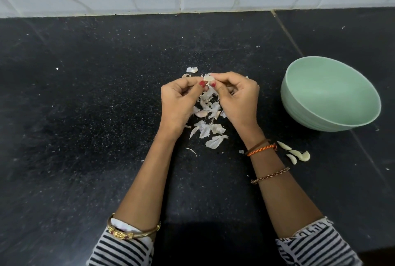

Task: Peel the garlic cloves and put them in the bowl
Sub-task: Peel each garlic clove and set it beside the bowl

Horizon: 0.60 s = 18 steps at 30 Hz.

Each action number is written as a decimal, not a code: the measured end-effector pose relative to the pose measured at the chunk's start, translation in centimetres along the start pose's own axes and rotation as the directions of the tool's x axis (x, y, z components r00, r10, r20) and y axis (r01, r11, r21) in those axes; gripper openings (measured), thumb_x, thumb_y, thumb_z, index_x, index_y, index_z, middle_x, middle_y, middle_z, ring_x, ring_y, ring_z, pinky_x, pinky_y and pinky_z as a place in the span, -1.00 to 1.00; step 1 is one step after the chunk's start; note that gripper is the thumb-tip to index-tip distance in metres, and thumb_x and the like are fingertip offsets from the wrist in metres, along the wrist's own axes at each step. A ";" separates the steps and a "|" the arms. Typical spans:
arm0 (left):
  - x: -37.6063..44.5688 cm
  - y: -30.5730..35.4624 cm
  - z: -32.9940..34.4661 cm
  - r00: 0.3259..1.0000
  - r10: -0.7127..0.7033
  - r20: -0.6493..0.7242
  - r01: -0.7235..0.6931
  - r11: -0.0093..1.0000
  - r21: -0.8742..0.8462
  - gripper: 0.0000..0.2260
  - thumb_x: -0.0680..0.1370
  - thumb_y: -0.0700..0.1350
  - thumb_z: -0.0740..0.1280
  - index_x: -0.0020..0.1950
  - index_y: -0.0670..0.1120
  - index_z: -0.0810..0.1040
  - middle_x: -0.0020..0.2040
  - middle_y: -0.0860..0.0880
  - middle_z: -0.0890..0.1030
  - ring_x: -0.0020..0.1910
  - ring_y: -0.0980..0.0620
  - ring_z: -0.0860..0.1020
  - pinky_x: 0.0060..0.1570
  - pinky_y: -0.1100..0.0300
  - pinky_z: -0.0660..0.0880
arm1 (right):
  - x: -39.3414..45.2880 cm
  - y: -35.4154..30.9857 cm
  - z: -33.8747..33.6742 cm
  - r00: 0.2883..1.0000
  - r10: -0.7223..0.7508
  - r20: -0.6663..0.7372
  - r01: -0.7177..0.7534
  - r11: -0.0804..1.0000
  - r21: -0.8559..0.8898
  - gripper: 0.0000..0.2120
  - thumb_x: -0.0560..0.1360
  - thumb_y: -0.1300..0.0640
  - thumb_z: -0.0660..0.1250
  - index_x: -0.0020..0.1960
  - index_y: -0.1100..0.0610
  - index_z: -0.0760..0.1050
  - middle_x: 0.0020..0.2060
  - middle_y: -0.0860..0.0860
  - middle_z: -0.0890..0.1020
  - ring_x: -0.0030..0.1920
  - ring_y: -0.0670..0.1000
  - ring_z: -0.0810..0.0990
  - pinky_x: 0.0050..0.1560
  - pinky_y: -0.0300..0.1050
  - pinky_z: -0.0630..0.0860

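The clove (207,77) is pinched between the fingertips of both hands, above the counter (85,94). The left hand (179,103) grips it from the left, fingers curled. The right hand (238,99) grips it from the right, fingers curled. Loose skins (210,120) lie below and between the hands. Peeled cloves (296,154) lie beside the right wrist, on its outer side. The green bowl (310,113) stands right of the right hand, apart from it.
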State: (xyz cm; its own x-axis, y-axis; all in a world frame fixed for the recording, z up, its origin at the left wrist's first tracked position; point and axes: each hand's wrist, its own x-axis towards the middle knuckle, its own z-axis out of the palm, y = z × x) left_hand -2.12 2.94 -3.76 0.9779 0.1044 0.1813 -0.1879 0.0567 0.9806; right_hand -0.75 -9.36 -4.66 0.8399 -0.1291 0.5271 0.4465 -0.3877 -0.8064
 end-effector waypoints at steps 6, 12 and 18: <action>0.1 0.0 -0.1 1.000 -0.031 -0.004 0.031 0.999 -0.017 -0.87 0.48 -0.37 0.32 -0.20 -0.20 0.62 -0.35 0.08 0.64 -0.28 0.20 0.59 -0.17 0.35 0.49 | 0.1 0.3 -0.1 0.990 -0.144 -0.011 0.141 0.982 -0.122 -0.90 0.38 0.33 0.41 -0.11 0.27 0.64 -0.23 0.10 0.67 -0.19 -0.08 0.59 -0.16 -0.40 0.49; 0.0 0.4 -0.2 0.999 -0.044 0.017 0.045 0.997 -0.069 -0.88 0.48 -0.36 0.34 -0.21 -0.21 0.61 -0.36 0.06 0.64 -0.28 0.16 0.59 -0.13 0.30 0.51 | 0.2 0.2 -0.1 0.989 -0.146 -0.034 0.144 0.988 -0.061 -0.90 0.37 0.36 0.41 -0.13 0.30 0.64 -0.22 0.09 0.66 -0.15 -0.12 0.59 -0.10 -0.46 0.45; -0.1 1.0 -0.1 0.998 -0.063 0.025 0.064 0.996 -0.067 -0.81 0.48 -0.42 0.28 -0.27 -0.20 0.55 -0.48 0.12 0.57 -0.48 0.28 0.46 -0.35 0.45 0.38 | 0.1 0.3 -0.2 0.967 -0.254 -0.012 0.251 0.961 -0.112 -0.92 0.35 0.37 0.43 -0.17 0.28 0.65 -0.28 0.12 0.67 -0.24 -0.04 0.61 -0.17 -0.32 0.52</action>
State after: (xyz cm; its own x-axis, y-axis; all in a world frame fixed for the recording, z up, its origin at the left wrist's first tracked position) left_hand -2.44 3.12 -2.84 0.9897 0.0760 0.1212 -0.1303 0.1292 0.9830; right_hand -0.56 -9.66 -4.80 0.6949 -0.0373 0.7181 0.6059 -0.5074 -0.6127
